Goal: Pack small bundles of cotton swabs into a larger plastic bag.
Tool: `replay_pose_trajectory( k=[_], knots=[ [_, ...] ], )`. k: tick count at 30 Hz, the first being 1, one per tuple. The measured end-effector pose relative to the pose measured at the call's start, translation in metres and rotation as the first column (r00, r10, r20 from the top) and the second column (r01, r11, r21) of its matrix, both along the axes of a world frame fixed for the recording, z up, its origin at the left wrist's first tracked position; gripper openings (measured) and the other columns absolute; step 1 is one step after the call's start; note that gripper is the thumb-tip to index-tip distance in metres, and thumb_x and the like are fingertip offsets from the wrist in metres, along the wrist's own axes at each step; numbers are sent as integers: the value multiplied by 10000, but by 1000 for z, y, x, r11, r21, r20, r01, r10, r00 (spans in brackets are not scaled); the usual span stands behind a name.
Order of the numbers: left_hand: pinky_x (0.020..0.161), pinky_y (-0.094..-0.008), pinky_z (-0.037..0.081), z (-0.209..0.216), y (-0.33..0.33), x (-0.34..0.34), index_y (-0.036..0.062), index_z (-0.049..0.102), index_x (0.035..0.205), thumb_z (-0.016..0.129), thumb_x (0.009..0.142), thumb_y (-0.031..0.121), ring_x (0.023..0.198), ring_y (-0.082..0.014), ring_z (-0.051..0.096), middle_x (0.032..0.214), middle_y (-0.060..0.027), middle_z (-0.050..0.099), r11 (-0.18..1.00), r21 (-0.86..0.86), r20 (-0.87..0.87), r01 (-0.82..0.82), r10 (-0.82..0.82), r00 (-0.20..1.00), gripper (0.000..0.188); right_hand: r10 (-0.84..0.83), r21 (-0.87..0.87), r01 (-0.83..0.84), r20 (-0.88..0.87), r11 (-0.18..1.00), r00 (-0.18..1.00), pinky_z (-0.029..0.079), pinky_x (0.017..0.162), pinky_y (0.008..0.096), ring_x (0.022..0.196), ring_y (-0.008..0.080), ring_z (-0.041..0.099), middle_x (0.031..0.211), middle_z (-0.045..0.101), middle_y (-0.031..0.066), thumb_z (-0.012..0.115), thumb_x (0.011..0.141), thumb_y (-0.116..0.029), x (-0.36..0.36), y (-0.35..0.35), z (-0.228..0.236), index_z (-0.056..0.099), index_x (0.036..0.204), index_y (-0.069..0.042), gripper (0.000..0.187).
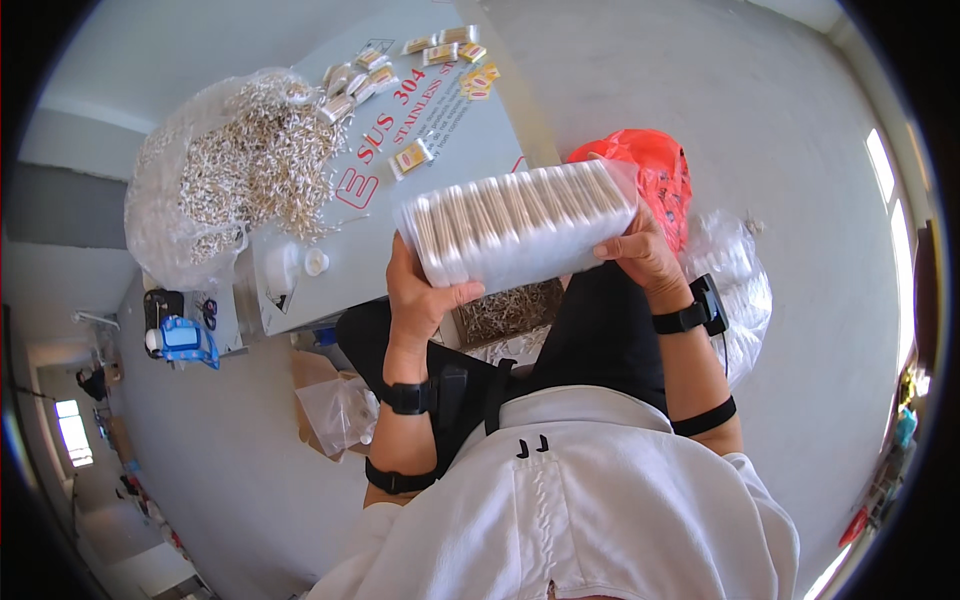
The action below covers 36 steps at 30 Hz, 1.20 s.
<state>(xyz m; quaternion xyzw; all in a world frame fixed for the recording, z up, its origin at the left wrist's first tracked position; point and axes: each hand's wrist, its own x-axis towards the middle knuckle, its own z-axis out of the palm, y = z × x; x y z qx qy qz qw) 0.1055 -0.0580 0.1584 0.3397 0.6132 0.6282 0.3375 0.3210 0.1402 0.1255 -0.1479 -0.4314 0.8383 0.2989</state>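
Observation:
A long clear plastic bag packed with a row of cotton swab bundles (520,225) is held level above my lap. My left hand (425,298) grips its left end, thumb on the near side. At the other end, my right hand (642,255) is closed round the right corner, thumb along the lower edge. Fingers behind the bag are partly hidden. Beyond my left hand, a heap of loose cotton swabs (265,160) spills from a big clear bag (150,215) on the table. A small swab pack (410,157) lies just past the held bag.
More small packs (440,52) lie at the far end of the table (330,60). A red bag (662,170) and a clear plastic bag (735,290) stand at right. Below my hands sits a box of loose swabs (512,312). Scissors (209,313) lie at left.

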Motion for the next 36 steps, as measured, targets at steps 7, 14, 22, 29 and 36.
replay_pose_trajectory(
  k=[7, 14, 22, 29, 36],
  knots=[
    [1106, -369, 417, 23, 4, 26, 78, 348, 1494, 901, 591, 37, 1283, -223, 509, 1422, -84, 482, 986, 133, -230, 101, -68, 971, 1060, -127, 15, 128, -82, 992, 988, 464, 1043, 313, 1314, 186, 500, 1434, 519, 62, 698, 529, 159, 34, -17, 17, 376, 1507, -113, 1065],
    [1104, -439, 401, 55, 22, 61, 64, 450, 1401, 891, 671, 165, 1229, -267, 557, 1348, -121, 555, 991, 90, -689, 101, -12, 725, 859, -172, -4, 172, -88, 985, 981, 395, 1114, 394, 1355, 243, 466, 1473, 483, 95, 699, 563, 89, 70, -16, 10, 313, 1538, -109, 1067],
    [1163, -587, 215, 62, 25, 104, 229, 563, 1198, 688, 905, 261, 1207, -179, 557, 1223, 9, 581, 865, 195, -975, 463, 223, -5, 320, -315, -440, 48, -559, 897, 767, 317, 1155, 474, 1368, 301, 442, 1482, 467, 155, 731, 833, -516, 92, -3, -28, 345, 1512, -27, 921],
    [1123, -549, 283, 65, 42, 122, 205, 528, 1297, 705, 881, 275, 1226, -189, 521, 1246, -7, 554, 785, 126, -971, 607, 224, -87, 457, -225, -98, 207, -243, 973, 944, 328, 1156, 449, 1407, 324, 396, 1526, 400, 200, 775, 648, -699, 123, 13, -20, 307, 1535, -52, 1194],
    [960, -344, 496, 49, 95, 129, -59, 468, 1347, 840, 593, 38, 1057, -235, 628, 1199, -144, 598, 920, -179, -70, 350, -367, 928, 846, -340, -201, 300, -211, 933, 917, 353, 1145, 442, 1419, 333, 381, 1508, 386, 247, 905, 539, -536, 160, -11, -48, 153, 1592, -182, 1342]
  ],
)
